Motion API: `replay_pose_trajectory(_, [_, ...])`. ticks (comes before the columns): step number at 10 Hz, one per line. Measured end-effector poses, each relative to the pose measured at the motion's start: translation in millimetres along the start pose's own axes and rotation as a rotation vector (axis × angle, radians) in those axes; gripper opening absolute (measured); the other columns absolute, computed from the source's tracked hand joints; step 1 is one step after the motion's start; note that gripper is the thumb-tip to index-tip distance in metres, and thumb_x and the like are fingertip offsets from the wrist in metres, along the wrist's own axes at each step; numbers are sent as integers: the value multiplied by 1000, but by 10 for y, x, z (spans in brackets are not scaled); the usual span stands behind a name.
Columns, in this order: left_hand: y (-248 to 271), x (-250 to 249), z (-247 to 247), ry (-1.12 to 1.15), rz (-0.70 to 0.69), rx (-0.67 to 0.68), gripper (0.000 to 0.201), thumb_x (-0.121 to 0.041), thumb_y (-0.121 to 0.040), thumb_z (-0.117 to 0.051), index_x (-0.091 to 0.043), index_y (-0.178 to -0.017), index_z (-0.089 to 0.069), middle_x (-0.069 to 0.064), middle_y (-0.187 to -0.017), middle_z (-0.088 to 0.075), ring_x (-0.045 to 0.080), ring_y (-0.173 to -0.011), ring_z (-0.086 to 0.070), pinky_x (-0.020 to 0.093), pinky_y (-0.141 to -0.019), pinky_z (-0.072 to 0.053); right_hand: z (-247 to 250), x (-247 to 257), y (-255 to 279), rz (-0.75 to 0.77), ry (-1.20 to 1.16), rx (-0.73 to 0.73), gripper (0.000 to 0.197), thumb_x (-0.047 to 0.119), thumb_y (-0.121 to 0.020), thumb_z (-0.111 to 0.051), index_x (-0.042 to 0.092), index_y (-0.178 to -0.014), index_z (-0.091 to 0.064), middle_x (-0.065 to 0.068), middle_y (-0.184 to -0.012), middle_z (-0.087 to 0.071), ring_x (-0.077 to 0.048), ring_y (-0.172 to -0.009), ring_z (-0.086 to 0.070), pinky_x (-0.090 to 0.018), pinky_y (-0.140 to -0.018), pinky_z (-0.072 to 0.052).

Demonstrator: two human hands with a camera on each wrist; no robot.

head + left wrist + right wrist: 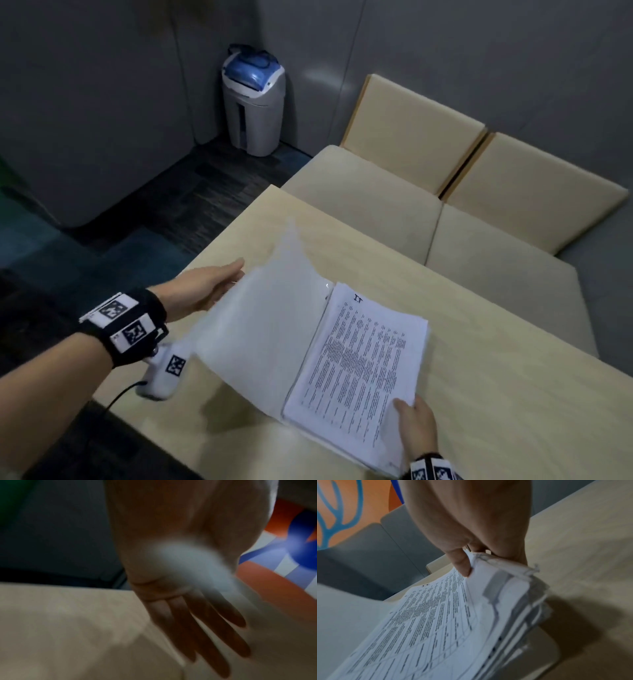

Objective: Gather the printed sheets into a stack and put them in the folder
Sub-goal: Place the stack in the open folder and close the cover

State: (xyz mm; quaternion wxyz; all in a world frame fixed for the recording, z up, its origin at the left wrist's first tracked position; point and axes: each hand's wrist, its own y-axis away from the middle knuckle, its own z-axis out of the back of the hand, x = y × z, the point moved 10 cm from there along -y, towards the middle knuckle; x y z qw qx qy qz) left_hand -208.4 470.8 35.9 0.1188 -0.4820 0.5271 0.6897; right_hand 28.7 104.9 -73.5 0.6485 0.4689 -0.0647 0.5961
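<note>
A thick stack of printed sheets (363,363) lies on the right half of an open translucent folder on the pale table (496,394). My right hand (416,423) pinches the stack's near right corner, thumb on top (462,563), fingers underneath. The folder's front cover (260,329) stands raised and blurred at the left of the stack. My left hand (209,286) is flat with straight fingers (205,635) behind that cover, at its left edge. The stack of sheets (436,622) fans slightly at its edge in the right wrist view.
A cushioned beige bench (428,212) runs along the table's far side. A grey and blue shredder bin (253,99) stands in the far corner on the dark floor. The table's left edge (219,240) is beside my left hand.
</note>
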Motion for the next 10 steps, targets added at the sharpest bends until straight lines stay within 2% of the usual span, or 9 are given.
replay_pose_trajectory(1, [6, -18, -653, -70, -38, 316, 48, -44, -105, -32, -18, -117, -71, -2, -124, -73, 13, -117, -67, 34, -97, -47, 42, 56, 32, -3, -40, -53, 19, 9, -88, -63, 8, -105, -54, -21, -114, -65, -27, -93, -56, -33, -83, -41])
replay_pose_trajectory(2, [-194, 181, -1171, -504, -260, 324, 37, -34, -104, -46, -33, -140, -56, -16, -151, -48, 1, -139, -43, 29, -118, -30, 74, 57, 69, -25, -112, -76, 32, 17, -91, -64, 0, -118, -61, -22, -121, -65, -31, -106, -59, -35, -94, -41])
replay_pose_trajectory(3, [-450, 629, -1718, -772, -276, 313, 53, -43, -103, -43, -36, -155, -30, -10, -167, -12, 12, -154, -12, 31, -123, -17, 93, -99, 32, -144, -223, -52, 60, 58, -79, -64, 5, -105, -73, -14, -110, -74, -29, -100, -66, -43, -96, -49])
replay_pose_trajectory(4, [-597, 988, -2041, -1154, -204, 208, 72, -66, -95, -34, -40, -158, -8, -8, -167, 15, 29, -154, 16, 54, -123, 0, 76, -365, -14, -286, -350, 33, 82, 82, -73, -46, 8, -94, -75, -8, -101, -76, -30, -93, -67, -39, -88, -50])
replay_pose_trajectory(5, [-634, 1127, -2207, -1356, -220, 168, 97, -83, -79, -36, -42, -157, 5, -2, -159, 35, 36, -144, 37, 62, -118, 8, -15, -398, -19, -312, -315, 177, 99, 98, -53, -36, 19, -91, -81, -7, -99, -79, -31, -99, -70, -46, -99, -48])
replay_pose_trajectory(6, [-682, 1136, -2155, -1436, -223, 116, 110, -81, -74, -51, -43, -154, 15, 0, -150, 43, 33, -133, 43, 63, -117, 9, -55, -150, 7, -262, -260, 290, 81, 83, -75, -41, 15, -93, -80, -8, -97, -80, -27, -98, -71, -50, -99, -49])
replay_pose_trajectory(7, [-811, 1078, -1955, -1428, -169, 59, 117, -78, -70, -58, -48, -144, 27, -3, -157, 39, 36, -144, 37, 65, -117, 6, -41, 123, -98, -138, -194, 333, 65, 66, -88, -44, 10, -90, -78, -7, -92, -80, -21, -89, -70, -43, -93, -52])
replay_pose_trajectory(8, [-940, 931, -1700, -1421, -85, 9, 124, -75, -66, -65, -48, -147, 24, -7, -163, 31, 35, -150, 28, 67, -116, 5, 102, 313, -225, -6, -189, 286, 48, 50, -95, -47, 10, -106, -72, -9, -111, -71, -20, -102, -66, -33, -90, -46])
replay_pose_trajectory(10, [-1242, 574, -999, -1371, 152, -115, 127, -58, -68, -79, -44, -154, 14, -3, -164, 28, 38, -151, 22, 70, -114, 6, 627, 202, -571, 54, -249, 207, 25, 32, -94, -59, 17, -77, -70, -20, -110, -71, -29, -95, -62, -44, -101, -44])
